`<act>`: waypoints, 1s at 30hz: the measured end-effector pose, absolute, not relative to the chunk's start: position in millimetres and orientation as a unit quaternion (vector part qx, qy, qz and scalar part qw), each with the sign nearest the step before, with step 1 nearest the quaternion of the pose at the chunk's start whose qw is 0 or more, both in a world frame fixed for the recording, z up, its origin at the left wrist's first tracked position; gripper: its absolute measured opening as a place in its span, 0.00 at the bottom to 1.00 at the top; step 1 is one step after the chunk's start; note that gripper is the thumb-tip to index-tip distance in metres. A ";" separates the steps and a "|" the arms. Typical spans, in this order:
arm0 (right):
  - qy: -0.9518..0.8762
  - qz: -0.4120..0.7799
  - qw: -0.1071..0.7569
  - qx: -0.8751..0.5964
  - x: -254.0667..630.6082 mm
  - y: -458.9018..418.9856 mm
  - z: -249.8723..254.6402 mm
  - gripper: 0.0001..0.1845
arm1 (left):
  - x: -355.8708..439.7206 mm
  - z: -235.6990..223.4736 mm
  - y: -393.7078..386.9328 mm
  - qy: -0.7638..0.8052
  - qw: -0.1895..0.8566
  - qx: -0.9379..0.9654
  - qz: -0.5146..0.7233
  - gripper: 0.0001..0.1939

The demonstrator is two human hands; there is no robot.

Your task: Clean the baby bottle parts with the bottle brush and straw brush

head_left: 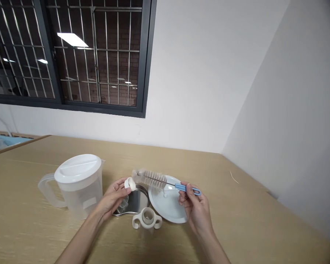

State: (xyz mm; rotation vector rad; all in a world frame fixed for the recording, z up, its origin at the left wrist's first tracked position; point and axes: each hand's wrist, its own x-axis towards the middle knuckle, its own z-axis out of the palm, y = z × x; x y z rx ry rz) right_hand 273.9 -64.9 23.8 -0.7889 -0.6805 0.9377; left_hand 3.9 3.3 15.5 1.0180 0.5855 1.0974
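Observation:
My left hand (113, 198) pinches a small white bottle collar ring (129, 183) between thumb and fingers. The blue handle of a bottle brush (155, 180) is gripped in my right hand (197, 207). Its pale bristles point left, with the tip just beside the ring; whether they touch I cannot tell. Below and between my hands stands a clear baby bottle (147, 219), upright and open at the top, with two cream side handles. A shiny metal tray (139, 201) lies behind the bottle, with a clear plastic cap (123, 205) in it, partly hidden by my left hand.
A white plate (167, 212) lies under the brush, with a small clear piece on it. Left of my hands stands a lidded plastic jug (81, 196). A thin pale strip (233, 177) lies on the table at right. A blue container (8, 141) sits beyond the left edge.

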 end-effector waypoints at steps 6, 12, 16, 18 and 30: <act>-0.366 0.423 0.738 -0.377 271.6 -65.8 21.2 0.21 | 5.2 13.5 4.8 0.262 0.678 0.455 0.514 0.28; -0.406 0.391 0.723 -0.399 272.1 -65.5 20.4 0.22 | 2.9 -1.1 15.0 0.301 0.617 0.473 0.553 0.29; -0.427 0.381 0.715 -0.401 274.2 -64.5 18.4 0.22 | 1.1 -3.5 18.4 0.316 0.581 0.493 0.566 0.30; -0.437 0.378 0.711 -0.400 276.3 -64.3 17.3 0.22 | 0.5 -1.4 18.5 0.318 0.570 0.505 0.566 0.31; -0.442 0.386 0.688 -0.426 289.1 -63.2 16.6 0.22 | 0.1 10.3 12.7 0.383 0.398 0.637 0.538 0.24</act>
